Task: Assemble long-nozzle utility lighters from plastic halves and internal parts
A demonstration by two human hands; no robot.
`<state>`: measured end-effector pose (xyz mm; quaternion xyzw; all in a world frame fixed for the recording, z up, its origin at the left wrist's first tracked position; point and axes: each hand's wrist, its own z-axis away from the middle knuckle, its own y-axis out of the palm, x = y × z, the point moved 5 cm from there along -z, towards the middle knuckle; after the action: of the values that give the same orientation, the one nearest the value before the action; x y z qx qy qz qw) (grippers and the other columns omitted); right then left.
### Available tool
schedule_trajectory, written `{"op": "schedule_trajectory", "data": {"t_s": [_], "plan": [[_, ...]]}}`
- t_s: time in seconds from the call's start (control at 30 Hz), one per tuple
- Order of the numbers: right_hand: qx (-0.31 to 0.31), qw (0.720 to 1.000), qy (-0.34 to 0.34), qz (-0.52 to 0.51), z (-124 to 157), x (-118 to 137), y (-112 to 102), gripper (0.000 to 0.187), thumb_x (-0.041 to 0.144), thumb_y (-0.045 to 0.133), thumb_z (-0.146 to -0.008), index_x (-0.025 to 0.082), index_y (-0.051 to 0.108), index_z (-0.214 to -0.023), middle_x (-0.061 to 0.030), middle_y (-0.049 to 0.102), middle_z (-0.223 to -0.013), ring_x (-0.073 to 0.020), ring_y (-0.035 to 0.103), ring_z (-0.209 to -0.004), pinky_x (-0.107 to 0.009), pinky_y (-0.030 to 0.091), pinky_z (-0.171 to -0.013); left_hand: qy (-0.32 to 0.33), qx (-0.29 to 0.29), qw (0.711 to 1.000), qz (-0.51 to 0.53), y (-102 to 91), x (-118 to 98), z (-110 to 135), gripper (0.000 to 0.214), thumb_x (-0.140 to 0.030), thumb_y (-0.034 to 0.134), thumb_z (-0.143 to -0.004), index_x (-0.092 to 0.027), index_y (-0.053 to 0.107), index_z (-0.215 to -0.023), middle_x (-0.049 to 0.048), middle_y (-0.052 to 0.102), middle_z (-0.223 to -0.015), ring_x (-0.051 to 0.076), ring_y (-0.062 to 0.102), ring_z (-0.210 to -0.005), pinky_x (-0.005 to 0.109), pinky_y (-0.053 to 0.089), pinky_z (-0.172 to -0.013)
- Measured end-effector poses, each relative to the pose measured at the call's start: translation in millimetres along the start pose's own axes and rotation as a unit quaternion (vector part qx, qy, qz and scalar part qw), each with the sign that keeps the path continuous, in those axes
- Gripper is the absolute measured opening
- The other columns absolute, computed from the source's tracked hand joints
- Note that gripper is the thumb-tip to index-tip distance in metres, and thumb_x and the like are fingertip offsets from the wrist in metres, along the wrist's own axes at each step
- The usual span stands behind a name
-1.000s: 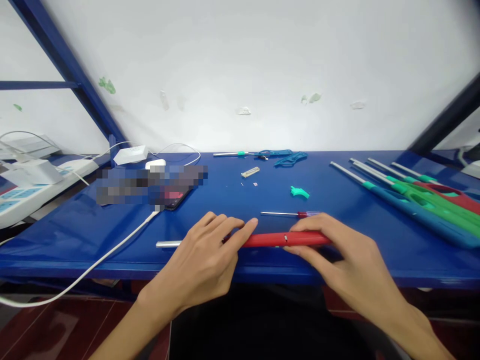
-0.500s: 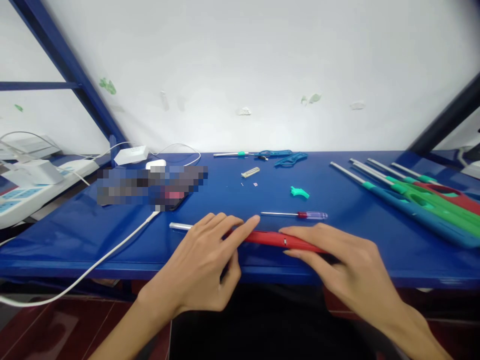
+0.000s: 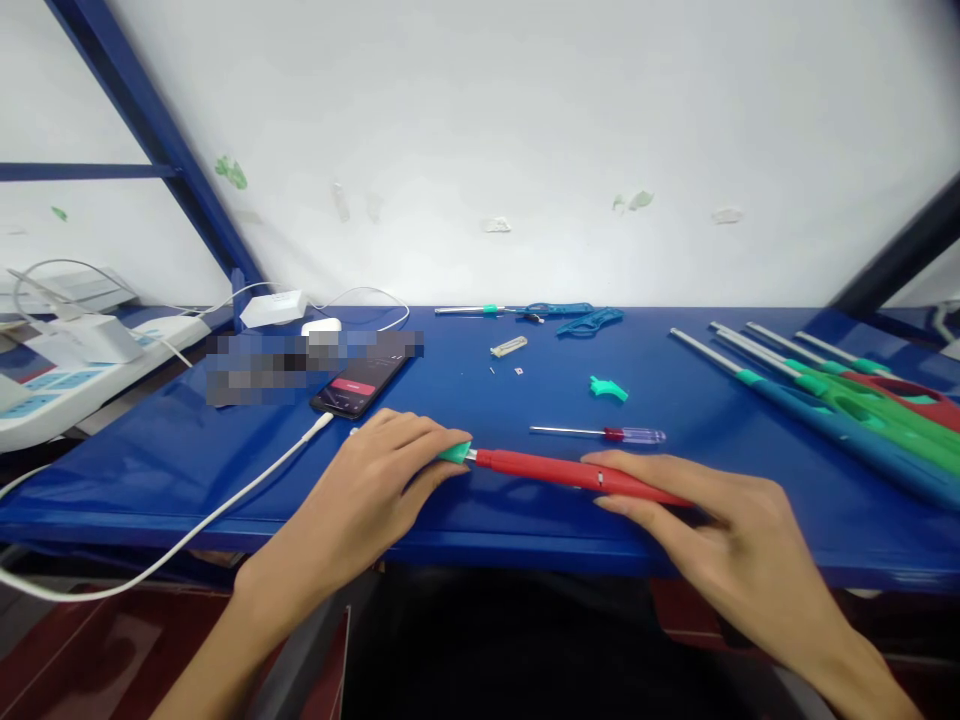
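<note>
My right hand (image 3: 720,510) is closed round the rear of a red long-nosed lighter (image 3: 536,470), held level above the table's front edge. My left hand (image 3: 382,470) pinches a green collar (image 3: 455,453) between thumb and fingers at the front of the lighter. A short piece of metal shows between the collar and the red body; the rest of the tube is mostly behind my left hand. Just beyond the lighter lies a screwdriver (image 3: 634,436) with a clear purple and red handle. Farther back is a loose green trigger-like piece (image 3: 609,389).
Several lighters (image 3: 817,430) in blue, green and red lie at the right. Blue shell halves (image 3: 589,321), a metal tube (image 3: 461,310) and a small cream part (image 3: 510,346) lie at the back. A phone (image 3: 367,380) with a white cable (image 3: 247,490) and a power strip (image 3: 90,380) are at the left.
My left hand has moved left off the red body, and the green collar now shows in its fingers, apart from the body. My right hand keeps its hold. The view has shifted slightly.
</note>
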<state>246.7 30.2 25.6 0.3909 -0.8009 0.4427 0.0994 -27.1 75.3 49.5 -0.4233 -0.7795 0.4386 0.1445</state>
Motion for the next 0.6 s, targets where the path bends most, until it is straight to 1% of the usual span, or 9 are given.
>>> {"op": "schedule_trajectory", "data": {"t_s": [0.07,0.17,0.27,0.33,0.4,0.5,0.53,0.6], "plan": [[0.008,1.000,-0.003,0.000,0,1,1,0.024,0.027,0.075,-0.096,0.036,0.079,-0.118,0.0070,0.083,-0.116,-0.0199,0.082,-0.099,-0.024,0.067,-0.083,0.017,0.001,1.000,0.013,3.4,-6,0,0.019,-0.019,0.064,-0.105,-0.017,0.069,-0.124,0.0044,0.075,-0.107,0.019,0.068,-0.093,0.033,0.052,-0.083],[0.010,1.000,0.006,-0.001,-1,3,1,0.022,0.031,0.075,-0.096,0.036,0.079,-0.117,0.0079,0.084,-0.114,-0.0195,0.082,-0.098,-0.023,0.066,-0.083,0.054,-0.048,0.997,0.012,4.4,-15,-1,0.018,-0.014,0.064,-0.104,-0.015,0.068,-0.122,0.0049,0.075,-0.103,0.018,0.067,-0.088,0.033,0.051,-0.080],[0.003,1.000,0.027,0.000,-2,2,0,0.018,0.037,0.076,-0.095,0.035,0.081,-0.113,0.0079,0.085,-0.108,-0.0199,0.083,-0.093,-0.023,0.066,-0.080,0.061,-0.093,0.994,0.021,3.6,-20,-2,0.017,-0.008,0.068,-0.100,-0.014,0.069,-0.116,0.0061,0.075,-0.102,0.018,0.065,-0.087,0.033,0.051,-0.079],[0.003,0.999,0.043,0.002,-2,1,-1,0.017,0.040,0.076,-0.095,0.035,0.083,-0.109,0.0078,0.085,-0.105,-0.0202,0.083,-0.091,-0.023,0.066,-0.078,0.063,-0.103,0.992,0.023,2.3,-22,-3,0.017,-0.005,0.067,-0.100,-0.013,0.070,-0.115,0.0063,0.074,-0.102,0.018,0.065,-0.087,0.033,0.051,-0.079],[0.007,0.998,0.059,0.002,-1,-1,-2,0.017,0.042,0.076,-0.094,0.035,0.083,-0.108,0.0076,0.085,-0.105,-0.0204,0.083,-0.093,-0.022,0.066,-0.077,0.051,-0.091,0.994,0.017,0.8,-24,-4,0.016,-0.009,0.067,-0.101,-0.014,0.069,-0.116,0.0062,0.074,-0.105,0.018,0.065,-0.089,0.034,0.051,-0.082],[0.008,0.997,0.073,-0.008,-2,-3,-2,0.018,0.042,0.076,-0.094,0.036,0.083,-0.110,0.0083,0.084,-0.109,-0.0201,0.082,-0.100,-0.020,0.065,-0.080,0.003,-0.021,1.000,0.016,1.8,-23,-3,0.028,-0.019,0.065,-0.104,-0.016,0.065,-0.132,0.0073,0.073,-0.118,0.022,0.065,-0.102,0.041,0.049,-0.096],[0.009,0.997,0.072,-0.013,-2,-3,-2,0.018,0.041,0.075,-0.094,0.037,0.083,-0.111,0.0087,0.084,-0.110,-0.0198,0.081,-0.101,-0.020,0.064,-0.081,-0.008,0.002,1.000,0.020,2.8,-22,-2,0.033,-0.019,0.062,-0.106,-0.017,0.062,-0.138,0.0074,0.072,-0.121,0.023,0.064,-0.106,0.042,0.048,-0.098],[0.015,0.997,0.068,-0.018,-3,-2,-2,0.018,0.041,0.075,-0.095,0.038,0.082,-0.111,0.0090,0.084,-0.111,-0.0198,0.081,-0.102,-0.022,0.064,-0.086,-0.007,0.028,0.999,0.036,4.9,-21,-1,0.033,-0.017,0.058,-0.108,-0.017,0.061,-0.141,0.0060,0.074,-0.119,0.021,0.064,-0.105,0.040,0.048,-0.096]]}}
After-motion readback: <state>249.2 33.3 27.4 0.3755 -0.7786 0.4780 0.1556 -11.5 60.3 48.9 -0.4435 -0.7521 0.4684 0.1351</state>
